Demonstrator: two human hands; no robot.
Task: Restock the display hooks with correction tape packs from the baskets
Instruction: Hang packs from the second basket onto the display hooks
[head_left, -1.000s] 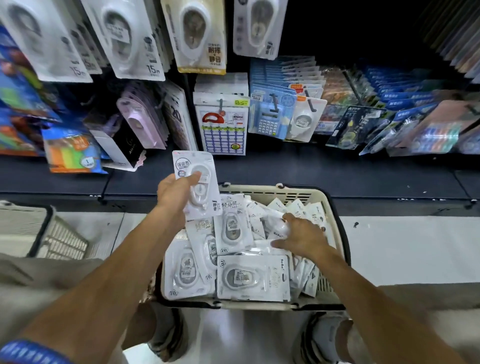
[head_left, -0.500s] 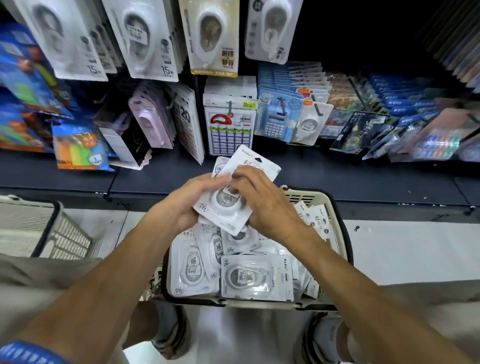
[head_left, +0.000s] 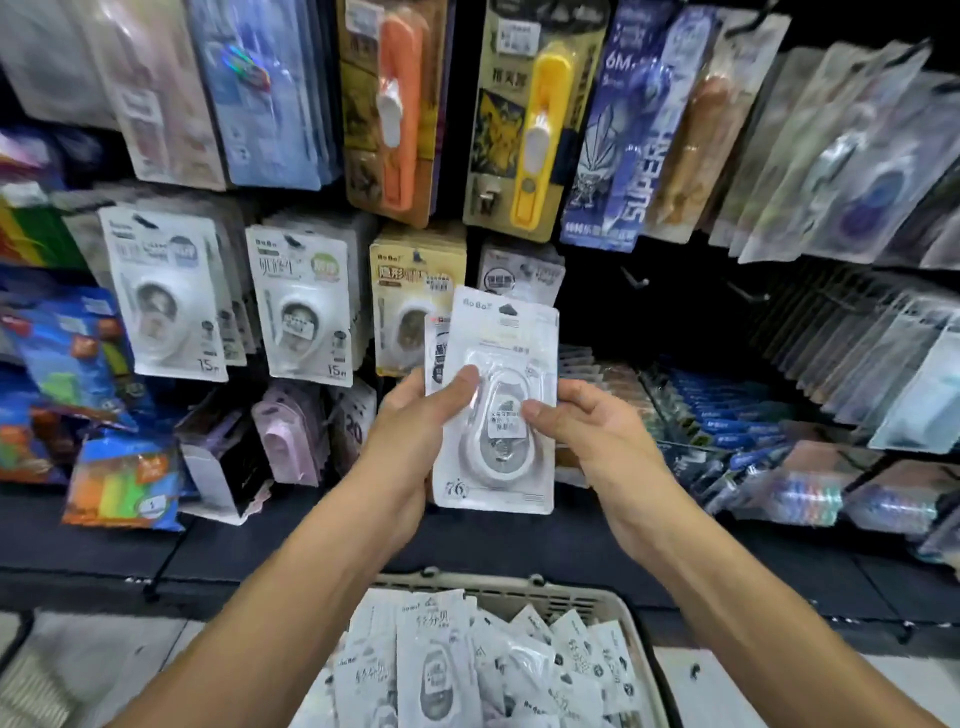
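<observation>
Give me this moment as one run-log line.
phase: carry to hooks | left hand: holds correction tape packs | right hand: steadies front pack | basket: stocked | empty hook: upper right of packs

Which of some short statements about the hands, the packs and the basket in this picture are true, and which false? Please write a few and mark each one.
1. Both hands hold the front correction tape pack. True: the left hand and the right hand grip its two sides.
2. The front pack lies flat in the basket. False: it is held upright above the basket, in front of the hooks.
3. A second pack shows behind the front one. True, on the left-hand side.
4. The basket is empty. False: many white packs lie in it.
5. The front pack already hangs on a hook. False: it is in the hands.
</observation>
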